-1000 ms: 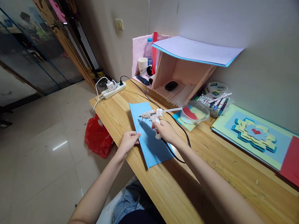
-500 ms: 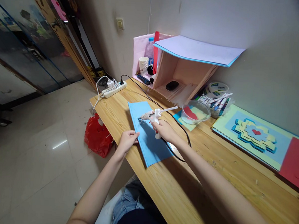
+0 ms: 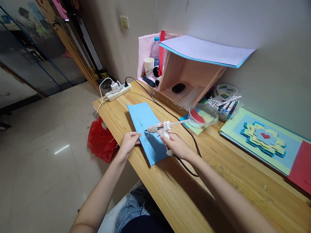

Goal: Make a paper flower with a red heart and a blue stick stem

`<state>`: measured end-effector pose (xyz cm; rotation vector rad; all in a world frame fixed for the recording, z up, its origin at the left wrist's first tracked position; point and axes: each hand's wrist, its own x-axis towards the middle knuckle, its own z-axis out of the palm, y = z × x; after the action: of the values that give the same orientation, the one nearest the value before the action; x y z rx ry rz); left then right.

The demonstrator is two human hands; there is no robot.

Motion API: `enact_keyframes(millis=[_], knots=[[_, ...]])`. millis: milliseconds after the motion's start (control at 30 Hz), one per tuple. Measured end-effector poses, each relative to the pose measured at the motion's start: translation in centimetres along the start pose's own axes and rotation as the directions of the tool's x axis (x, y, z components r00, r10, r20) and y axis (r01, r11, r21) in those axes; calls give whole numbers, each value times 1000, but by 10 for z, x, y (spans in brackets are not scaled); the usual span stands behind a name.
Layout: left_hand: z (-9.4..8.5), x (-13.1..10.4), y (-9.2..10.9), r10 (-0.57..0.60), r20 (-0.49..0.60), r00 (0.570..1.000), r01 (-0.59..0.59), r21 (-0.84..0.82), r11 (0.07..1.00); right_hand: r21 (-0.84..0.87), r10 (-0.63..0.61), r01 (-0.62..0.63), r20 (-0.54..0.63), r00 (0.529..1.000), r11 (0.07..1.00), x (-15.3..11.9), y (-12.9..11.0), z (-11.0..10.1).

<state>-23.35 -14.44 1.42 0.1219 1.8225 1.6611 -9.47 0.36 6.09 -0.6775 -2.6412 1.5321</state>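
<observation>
A blue folded sheet (image 3: 144, 121) lies at an angle near the front edge of the wooden table (image 3: 164, 186). My left hand (image 3: 129, 142) pinches its left edge. Over the sheet, my right hand (image 3: 175, 144) is wrapped round the handle of a white glue gun (image 3: 158, 129). The gun's nozzle points left, close to the sheet's surface near the left edge. A clear glue stick (image 3: 180, 121) juts from the back of the gun. A thin line of glue shows on the sheet beyond the nozzle.
A black cable (image 3: 168, 112) curves behind the sheet. A power strip (image 3: 119, 92) sits at the far left corner. Behind are a pink box (image 3: 182, 76), a clear bowl (image 3: 204, 115), a box of markers (image 3: 227, 108) and a layered paper card (image 3: 264, 138). A red bag (image 3: 101, 141) hangs below the edge.
The glue gun has moved down along the sheet toward my body, with my right hand on it. The sheet and my left hand have shifted slightly left.
</observation>
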Motion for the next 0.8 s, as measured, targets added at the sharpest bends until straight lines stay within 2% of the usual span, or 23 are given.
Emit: enact_keyframes(millis=[333,500,800], knots=[[1,2,4,5,-21,1000,-6,-30,1000,-9,48,-47,74,996,999,-26,1,-5],[1,2,8,6,-53,999,-7,-20,1000,-72,-4,7,45,999,997,-39,7,-7],[-2,5,12,27,-79,996,-28,-14,1000,-100,14,-6,88,996,995,-59,21,-5]])
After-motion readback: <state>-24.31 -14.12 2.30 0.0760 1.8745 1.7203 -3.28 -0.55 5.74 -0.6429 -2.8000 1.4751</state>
